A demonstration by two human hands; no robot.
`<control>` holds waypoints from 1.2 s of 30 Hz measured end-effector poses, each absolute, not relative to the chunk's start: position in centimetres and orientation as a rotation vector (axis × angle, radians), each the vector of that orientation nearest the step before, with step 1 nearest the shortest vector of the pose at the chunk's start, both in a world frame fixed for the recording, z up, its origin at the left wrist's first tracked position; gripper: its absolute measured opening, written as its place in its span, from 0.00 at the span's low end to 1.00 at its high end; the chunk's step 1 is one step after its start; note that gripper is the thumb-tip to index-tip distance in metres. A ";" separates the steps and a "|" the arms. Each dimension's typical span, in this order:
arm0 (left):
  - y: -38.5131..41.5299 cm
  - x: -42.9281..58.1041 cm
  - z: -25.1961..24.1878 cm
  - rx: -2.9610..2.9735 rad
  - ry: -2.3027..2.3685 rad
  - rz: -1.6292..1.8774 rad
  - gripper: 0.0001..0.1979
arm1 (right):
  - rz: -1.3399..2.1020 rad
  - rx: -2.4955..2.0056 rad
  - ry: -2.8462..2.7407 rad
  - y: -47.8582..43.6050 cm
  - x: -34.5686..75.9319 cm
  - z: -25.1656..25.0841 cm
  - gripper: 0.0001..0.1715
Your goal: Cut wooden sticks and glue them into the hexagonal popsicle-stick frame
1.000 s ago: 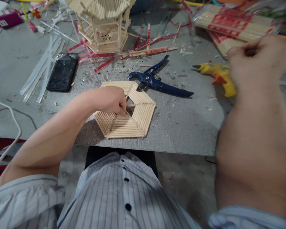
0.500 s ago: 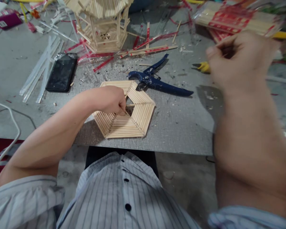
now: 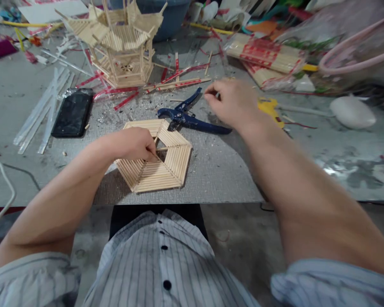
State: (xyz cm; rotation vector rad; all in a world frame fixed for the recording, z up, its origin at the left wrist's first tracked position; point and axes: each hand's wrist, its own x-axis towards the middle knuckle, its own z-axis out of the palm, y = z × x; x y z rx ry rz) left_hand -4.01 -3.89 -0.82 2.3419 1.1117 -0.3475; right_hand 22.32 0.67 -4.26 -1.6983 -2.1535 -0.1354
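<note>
A hexagonal panel of thin wooden sticks lies on the table in front of me, with a small gap at its middle. My left hand rests over its left side, thumb and fingers pinched at the edge of that gap. What the pinch holds is too small to make out. My right hand hovers to the right, fingers loosely curled with a space between thumb and forefinger; nothing shows in them. Nearest to it is a dark blue cutter, its jaw at the panel's upper edge. A yellow glue gun is partly hidden behind the right forearm.
A stick-built pavilion stands at the back. Left are a black phone and clear glue sticks. Bagged wooden sticks lie at the back right, near a white rounded object. Red-marked wrapper strips are scattered between.
My right hand has moved left and down, towards the cutter. The left hand keeps its pinch at the panel. The view has shifted, showing more of the table's right side.
</note>
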 end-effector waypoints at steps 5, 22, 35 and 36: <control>-3.5 -4.7 -0.6 2.266 1.068 -0.192 0.10 | -0.090 -1.659 -2.323 6.1 21.0 -4.2 0.03; -1.9 -5.1 -2.5 2.196 1.454 0.698 0.12 | 0.340 -1.376 -1.966 9.3 14.7 -4.5 0.05; -3.3 -3.9 -2.6 1.804 1.170 0.677 0.13 | 1.135 -0.974 -1.517 -3.3 14.0 -4.7 0.21; -3.3 -3.9 -2.7 1.804 1.157 0.673 0.13 | 1.137 -0.975 -1.529 -3.3 13.9 -4.7 0.21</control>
